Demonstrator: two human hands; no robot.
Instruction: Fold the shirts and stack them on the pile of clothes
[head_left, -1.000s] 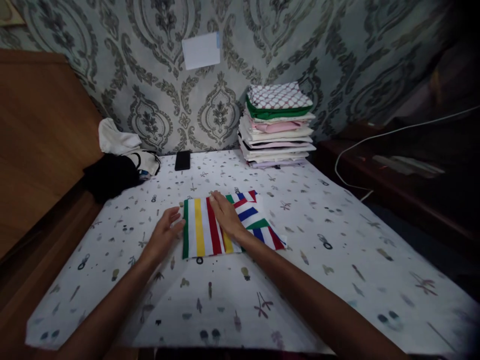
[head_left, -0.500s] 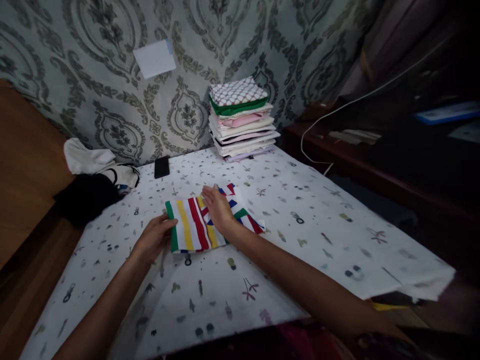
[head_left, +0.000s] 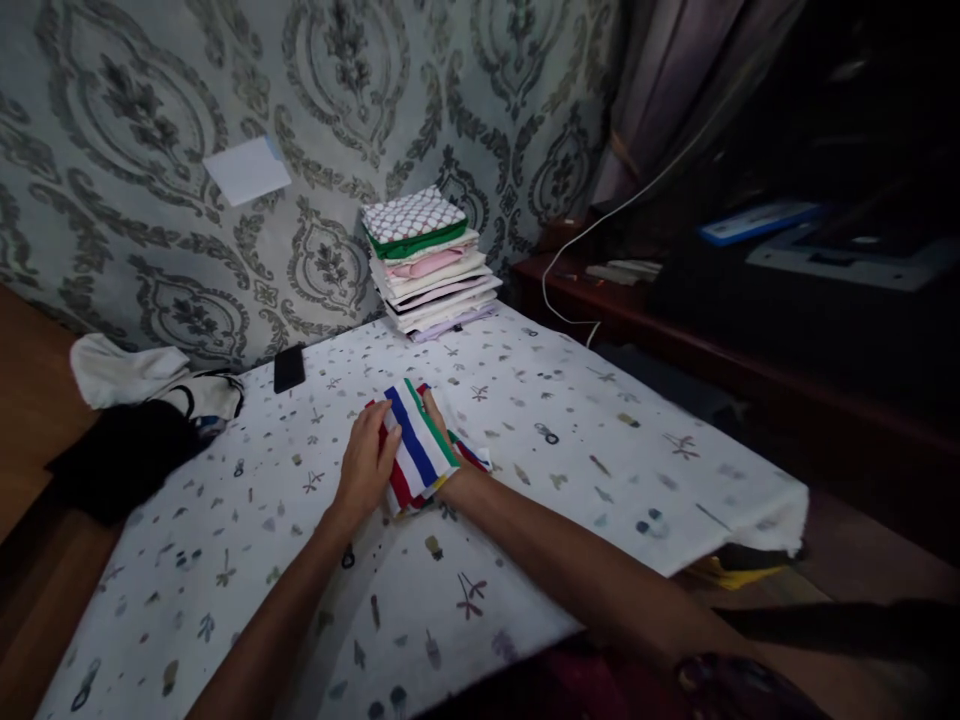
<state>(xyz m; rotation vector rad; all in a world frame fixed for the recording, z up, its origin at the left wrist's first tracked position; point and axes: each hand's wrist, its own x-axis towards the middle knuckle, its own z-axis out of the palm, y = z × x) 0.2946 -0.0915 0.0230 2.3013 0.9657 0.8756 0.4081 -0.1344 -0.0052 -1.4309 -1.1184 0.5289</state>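
A striped garment [head_left: 412, 440] in white, blue, green, red and yellow lies folded on the patterned white sheet. My left hand [head_left: 366, 455] is at its left side, fingers bent over the folded edge, thumb on the striped cloth. My right hand [head_left: 442, 425] lies beneath the turned-over flap, which hides most of it; a stretched finger shows past the green edge. Beyond my right wrist, a striped corner of the same garment sticks out.
A tall stack of folded clothes [head_left: 431, 280] stands by the wallpapered wall. A black phone [head_left: 289, 369] lies left of it. Black cloth [head_left: 124, 460] and white cloth [head_left: 127, 370] are heaped at the left. A white cable [head_left: 559, 300] hangs over the dark furniture at right.
The garment's left part has been turned over to the right, across my right hand. My left hand has moved right with it. The view has swung to the right.
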